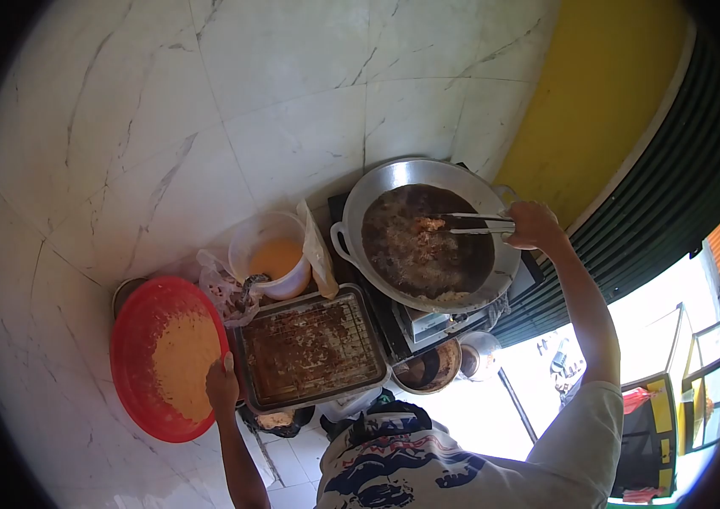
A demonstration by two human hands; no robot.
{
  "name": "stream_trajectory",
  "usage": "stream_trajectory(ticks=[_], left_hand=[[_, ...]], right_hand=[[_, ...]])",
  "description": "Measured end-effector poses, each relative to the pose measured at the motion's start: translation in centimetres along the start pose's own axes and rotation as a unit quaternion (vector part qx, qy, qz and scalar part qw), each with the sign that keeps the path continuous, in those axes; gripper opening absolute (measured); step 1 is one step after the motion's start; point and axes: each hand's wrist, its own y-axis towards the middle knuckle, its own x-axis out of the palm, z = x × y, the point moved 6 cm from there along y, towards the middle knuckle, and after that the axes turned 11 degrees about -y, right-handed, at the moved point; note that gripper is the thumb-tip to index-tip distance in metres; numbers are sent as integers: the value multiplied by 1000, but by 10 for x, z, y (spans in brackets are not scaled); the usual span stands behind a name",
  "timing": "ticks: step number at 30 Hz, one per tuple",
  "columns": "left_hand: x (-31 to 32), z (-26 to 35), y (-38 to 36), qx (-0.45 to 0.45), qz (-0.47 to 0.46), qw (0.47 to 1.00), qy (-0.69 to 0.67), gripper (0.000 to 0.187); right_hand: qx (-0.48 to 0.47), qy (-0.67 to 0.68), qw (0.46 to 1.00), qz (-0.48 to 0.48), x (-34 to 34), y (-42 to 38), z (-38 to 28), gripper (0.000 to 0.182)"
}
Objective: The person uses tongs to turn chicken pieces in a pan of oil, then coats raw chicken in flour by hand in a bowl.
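My right hand (535,226) is closed around metal tongs (474,224), reaching in from the right over a large two-handled wok (368,182). Between the tongs' tips is a browned piece of fried food (429,225), at the surface of dark, bubbling oil (402,254). Further pieces in the oil are hard to make out. On the left, my left hand (222,386) grips the rim of a red basin (135,356), thumb up. Pale yellowish flour-like powder (183,360) covers part of the basin's bottom. My left fingers are partly hidden.
A wire rack on a brown-stained tray (313,348) lies between basin and wok. Behind it stand a white bucket (245,242) of orange-yellow liquid and a plastic bag (222,288). The wok rests on a stove (428,327). Below are a pot (428,369) and a clear container (480,355).
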Motion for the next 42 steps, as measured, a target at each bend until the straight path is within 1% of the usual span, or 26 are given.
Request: stream_trajectory(ticks=[1, 2, 4, 7, 11, 15, 17, 19, 20, 21, 22, 23, 25, 26, 28, 29, 31, 32, 34, 35, 38, 40, 41, 42], left_hand=[[0, 1, 0, 9, -2, 1000, -8, 67], [0, 2, -1, 17, -4, 1000, -16, 67], [0, 2, -1, 14, 0, 1000, -14, 67], [1, -2, 2, 10, -1, 1000, -12, 67], [1, -3, 1, 13, 7, 1000, -9, 66], [2, -6, 2, 11, 15, 1000, -17, 66], [3, -6, 3, 6, -1, 1000, -10, 65], [1, -2, 2, -9, -13, 1000, -6, 65], [1, 0, 1, -11, -26, 1000, -6, 64], [1, 0, 1, -21, -26, 999, 0, 64], [1, 1, 2, -13, -28, 1000, -1, 64], [1, 1, 3, -2, -29, 1000, -3, 64], [5, -5, 5, -2, -15, 1000, 7, 63], [5, -7, 5, 3, -4, 1000, 13, 62], [4, -4, 3, -3, -13, 1000, 10, 62], [3, -3, 3, -6, -21, 1000, 5, 62], [3, -3, 4, -5, -21, 1000, 3, 62], [4, -4, 4, -5, -21, 1000, -1, 61], [5, -7, 5, 4, -8, 1000, -10, 60], [5, -7, 5, 15, 5, 1000, -21, 59], [5, -9, 5, -5, 0, 1000, -1, 58], [4, -10, 5, -1, -2, 1000, -4, 58], [5, -9, 6, 5, -3, 1000, -6, 58], [7, -9, 6, 5, -6, 1000, -8, 58]], right_hand=[[-6, -6, 1000, 21, -2, 0, 1, 40], [-7, -6, 1000, 21, -1, -1, 2, 40], [-26, -4, 997, 77, -6, -4, 1, 40], [-18, -24, 998, 55, -11, -5, -1, 40], [-23, -32, 997, 61, -19, -8, -8, 40], [-40, -27, 994, 101, -26, -12, -13, 41], [-56, -24, 991, 117, -35, -15, -22, 40], [-89, 6, 981, 172, -54, -25, -41, 41], [-101, 10, 981, 168, -62, -29, -53, 41], [-131, 19, 975, 179, -72, -34, -69, 40], [-159, 29, 968, 191, -81, -38, -85, 40], [-165, 34, 967, 190, -88, -41, -100, 40], [-233, -2, 961, 149, -94, -49, -139, 37], [-234, 1, 961, 148, -95, -50, -154, 37], [-303, -63, 942, 131, -88, -54, -193, 30], [-304, -61, 942, 131, -86, -53, -207, 30], [-358, -43, 929, 81, -74, -53, -236, 21], [-360, -42, 928, 80, -66, -51, -249, 21], [-385, -54, 918, 79, -49, -51, -270, 14], [-387, -54, 917, 79, -44, -51, -274, 14], [-395, -57, 914, 71, -42, -50, -278, 13], [-351, -34, 934, 58, -53, -47, -261, 15], [-350, -35, 934, 55, -60, -47, -250, 15], [-319, -17, 946, 58, -70, -46, -235, 16]])
